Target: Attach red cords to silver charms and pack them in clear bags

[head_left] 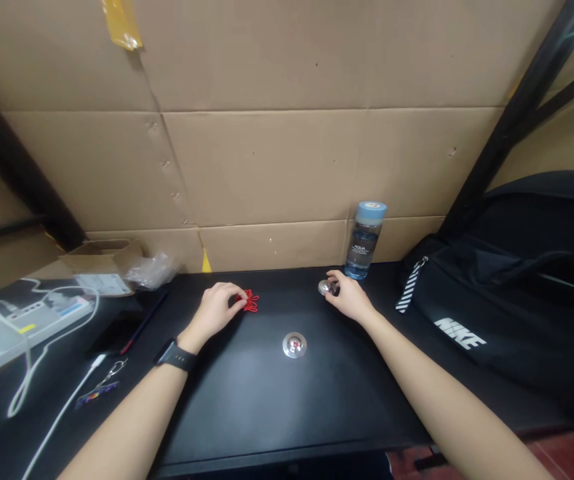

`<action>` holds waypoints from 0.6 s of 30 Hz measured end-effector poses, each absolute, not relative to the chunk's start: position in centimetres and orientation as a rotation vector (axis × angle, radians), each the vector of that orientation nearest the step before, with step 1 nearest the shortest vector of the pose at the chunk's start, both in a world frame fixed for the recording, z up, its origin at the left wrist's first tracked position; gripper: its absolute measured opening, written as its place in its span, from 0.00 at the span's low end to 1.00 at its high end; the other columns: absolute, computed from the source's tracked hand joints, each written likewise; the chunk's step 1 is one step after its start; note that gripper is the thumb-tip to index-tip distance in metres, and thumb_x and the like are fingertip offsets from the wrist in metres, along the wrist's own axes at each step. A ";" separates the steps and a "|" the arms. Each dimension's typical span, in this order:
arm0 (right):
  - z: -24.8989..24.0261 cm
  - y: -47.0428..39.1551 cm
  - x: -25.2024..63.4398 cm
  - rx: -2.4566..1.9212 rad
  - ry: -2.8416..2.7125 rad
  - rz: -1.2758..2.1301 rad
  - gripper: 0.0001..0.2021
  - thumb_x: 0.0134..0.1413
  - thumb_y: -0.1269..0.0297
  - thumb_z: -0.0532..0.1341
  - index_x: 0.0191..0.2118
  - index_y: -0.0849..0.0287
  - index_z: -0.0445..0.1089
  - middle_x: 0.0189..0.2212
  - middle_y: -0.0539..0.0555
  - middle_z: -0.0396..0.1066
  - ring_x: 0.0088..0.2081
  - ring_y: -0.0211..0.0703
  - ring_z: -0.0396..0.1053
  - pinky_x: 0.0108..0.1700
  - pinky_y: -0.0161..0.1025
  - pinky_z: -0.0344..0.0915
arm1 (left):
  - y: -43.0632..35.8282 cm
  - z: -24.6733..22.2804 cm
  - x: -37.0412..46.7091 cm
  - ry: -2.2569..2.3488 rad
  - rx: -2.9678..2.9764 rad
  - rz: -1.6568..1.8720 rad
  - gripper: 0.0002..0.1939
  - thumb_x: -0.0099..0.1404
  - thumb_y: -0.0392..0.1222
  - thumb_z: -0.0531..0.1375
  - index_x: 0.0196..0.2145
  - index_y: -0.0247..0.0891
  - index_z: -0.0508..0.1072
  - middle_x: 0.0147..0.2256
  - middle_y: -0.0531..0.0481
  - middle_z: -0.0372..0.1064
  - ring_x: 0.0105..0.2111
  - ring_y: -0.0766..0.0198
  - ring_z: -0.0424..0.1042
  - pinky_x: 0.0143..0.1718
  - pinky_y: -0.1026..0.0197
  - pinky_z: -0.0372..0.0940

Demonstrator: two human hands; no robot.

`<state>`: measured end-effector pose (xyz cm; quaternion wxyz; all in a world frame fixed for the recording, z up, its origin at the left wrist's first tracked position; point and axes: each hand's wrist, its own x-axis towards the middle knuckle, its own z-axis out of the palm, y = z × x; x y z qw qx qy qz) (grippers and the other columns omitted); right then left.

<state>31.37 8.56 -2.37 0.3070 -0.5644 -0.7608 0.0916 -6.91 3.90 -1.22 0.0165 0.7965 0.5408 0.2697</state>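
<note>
My left hand (221, 307), with a dark watch on its wrist, is closed with thumb and fingertips pinched at a small bundle of red cord (251, 301) on the black table. The fingers partly cover the cord. At the back right of the table, my right hand (351, 297) has its thumb and fingers closed around a shiny round metal piece (323, 287), most of which they hide. Between the two hands and nearer to me, a silver metal disc (295, 345) with a raised dome lies flat, looking like a small cymbal.
Behind my right hand stands a blue-capped water bottle (365, 241). A black bag (507, 300) fills the right side. To the left lie a white power strip (27, 327) with cables, a phone (115, 333), a keychain (99, 392) and an open carton (104, 267). Cardboard (277, 167) walls the back.
</note>
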 end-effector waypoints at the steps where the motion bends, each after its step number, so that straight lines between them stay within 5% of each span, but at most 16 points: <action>1: -2.5 8.7 31.4 -1.487 -2.003 0.254 0.25 0.52 0.64 0.66 0.58 0.55 0.67 0.49 0.59 0.78 0.46 0.50 0.77 0.48 0.44 0.71 | 3.9 -1.2 -6.9 1.687 2.474 0.841 0.07 0.70 0.46 0.61 0.37 0.45 0.79 0.43 0.50 0.79 0.47 0.53 0.73 0.52 0.52 0.64; 18: -2.4 9.2 31.9 -1.460 -1.824 0.408 0.21 0.49 0.64 0.69 0.49 0.58 0.70 0.41 0.56 0.79 0.34 0.42 0.75 0.42 0.40 0.73 | 4.0 -0.6 -7.1 1.699 2.159 1.316 0.08 0.76 0.47 0.51 0.42 0.43 0.66 0.40 0.49 0.79 0.43 0.57 0.78 0.48 0.57 0.65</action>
